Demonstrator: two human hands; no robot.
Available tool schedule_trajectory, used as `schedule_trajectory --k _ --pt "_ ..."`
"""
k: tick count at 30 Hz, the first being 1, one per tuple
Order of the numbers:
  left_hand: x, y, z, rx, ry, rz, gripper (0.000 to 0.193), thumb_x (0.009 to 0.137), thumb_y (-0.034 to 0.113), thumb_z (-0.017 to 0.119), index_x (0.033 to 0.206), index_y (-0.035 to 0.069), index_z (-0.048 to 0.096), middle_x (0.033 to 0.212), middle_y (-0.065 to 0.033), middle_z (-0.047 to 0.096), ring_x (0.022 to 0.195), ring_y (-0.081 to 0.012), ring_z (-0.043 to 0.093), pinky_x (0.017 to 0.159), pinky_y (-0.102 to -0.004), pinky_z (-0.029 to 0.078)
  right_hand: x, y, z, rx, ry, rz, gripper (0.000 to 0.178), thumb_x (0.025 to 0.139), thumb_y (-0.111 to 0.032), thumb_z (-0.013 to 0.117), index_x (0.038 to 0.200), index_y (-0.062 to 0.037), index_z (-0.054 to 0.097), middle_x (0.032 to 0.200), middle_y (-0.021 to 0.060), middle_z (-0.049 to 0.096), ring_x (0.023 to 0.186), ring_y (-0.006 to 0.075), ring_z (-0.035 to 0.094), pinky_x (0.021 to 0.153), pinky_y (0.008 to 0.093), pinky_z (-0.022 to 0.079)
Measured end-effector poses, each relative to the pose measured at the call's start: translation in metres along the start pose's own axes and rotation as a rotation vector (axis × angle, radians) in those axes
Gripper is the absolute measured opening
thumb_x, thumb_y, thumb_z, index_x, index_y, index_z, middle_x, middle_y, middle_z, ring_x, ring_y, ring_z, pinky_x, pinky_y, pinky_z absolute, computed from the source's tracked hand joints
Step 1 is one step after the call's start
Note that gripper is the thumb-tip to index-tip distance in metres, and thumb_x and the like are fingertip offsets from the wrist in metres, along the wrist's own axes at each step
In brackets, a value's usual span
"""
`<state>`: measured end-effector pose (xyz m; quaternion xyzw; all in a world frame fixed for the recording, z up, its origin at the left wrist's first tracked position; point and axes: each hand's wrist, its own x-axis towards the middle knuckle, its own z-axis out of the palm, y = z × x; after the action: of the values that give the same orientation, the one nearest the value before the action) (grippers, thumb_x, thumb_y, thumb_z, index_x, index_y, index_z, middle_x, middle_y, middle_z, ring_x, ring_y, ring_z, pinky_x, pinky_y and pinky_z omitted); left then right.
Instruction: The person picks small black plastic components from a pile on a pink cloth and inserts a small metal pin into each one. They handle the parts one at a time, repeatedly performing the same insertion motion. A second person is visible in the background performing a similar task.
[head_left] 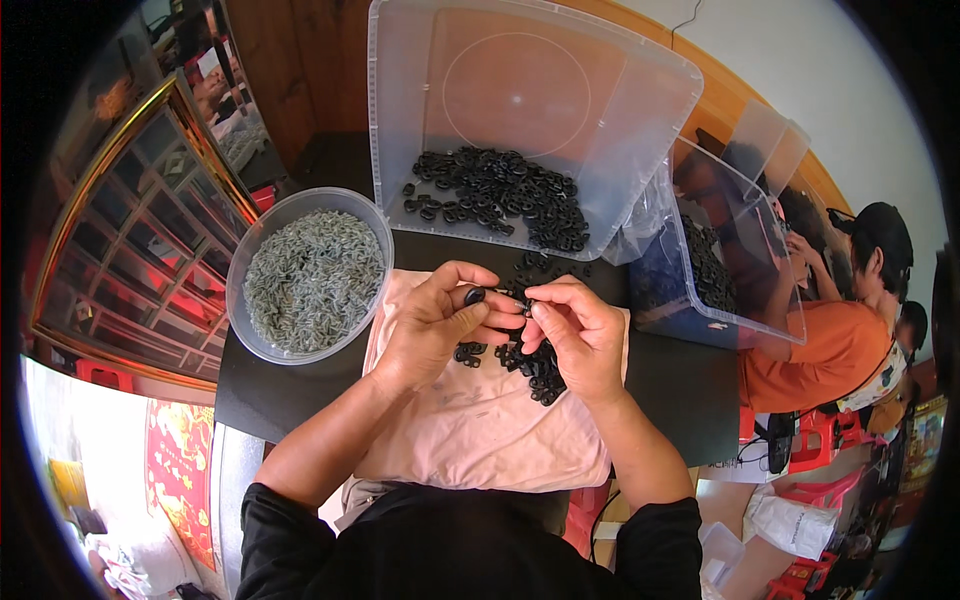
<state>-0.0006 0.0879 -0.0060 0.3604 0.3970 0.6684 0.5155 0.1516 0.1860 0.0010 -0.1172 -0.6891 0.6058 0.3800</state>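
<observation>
Head view: the left hand [436, 318] is holding a black oval piece [474, 296], the right hand [580, 336] pinching a dark part [527, 308]; beneath them, black pieces [545, 380] are apparently waiting, finished ones indistinguishable.

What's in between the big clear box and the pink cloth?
In the head view, a strip of dark table with some small black pieces lying on it.

Place: homelike workshop room
Bin [625, 125]: black parts [500, 190], upper centre
Bowl [235, 295]: grey bits [312, 280], left of centre
Stools [818, 440]: red, lower right
Poster [178, 480]: red-gold, lower left
</observation>
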Motion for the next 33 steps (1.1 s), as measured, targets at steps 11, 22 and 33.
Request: schedule_trajectory --k 11,22,33 --pt "-0.002 -0.008 -0.002 -0.182 0.085 -0.032 0.014 0.096 0.012 0.042 0.102 0.001 0.049 0.102 -0.0132 0.057 0.085 -0.0175 0.059 0.070 -0.0285 0.049 0.000 0.001 0.001 -0.009 0.000 -0.026 0.012 0.087 0.004 0.053 0.098 0.0048 0.058 0.084 0.0067 0.053 0.065 0.0092 0.058 0.054 0.0201 0.051" --pt "-0.001 -0.012 -0.011 -0.336 0.035 -0.129 0.012 0.091 0.011 0.054 0.099 0.004 0.059 0.083 -0.0023 0.058 0.070 -0.0094 0.053 0.061 -0.0228 0.044 -0.005 -0.001 0.005 -0.063 -0.004 -0.061 0.016 0.085 0.007 0.054 0.100 0.0045 0.058 0.085 0.0064 0.053 0.065 0.0080 0.057 0.055 0.0195 0.051" --pt "-0.002 -0.010 -0.005 -0.104 -0.007 -0.081 0.013 0.092 0.011 0.054 0.098 0.002 0.060 0.082 -0.0028 0.061 0.069 -0.0088 0.057 0.062 -0.0208 0.047 -0.003 -0.005 0.004 -0.108 -0.011 -0.073 0.015 0.085 0.006 0.054 0.098 0.0043 0.060 0.082 0.0061 0.055 0.061 0.0071 0.056 0.053 0.0186 0.049"
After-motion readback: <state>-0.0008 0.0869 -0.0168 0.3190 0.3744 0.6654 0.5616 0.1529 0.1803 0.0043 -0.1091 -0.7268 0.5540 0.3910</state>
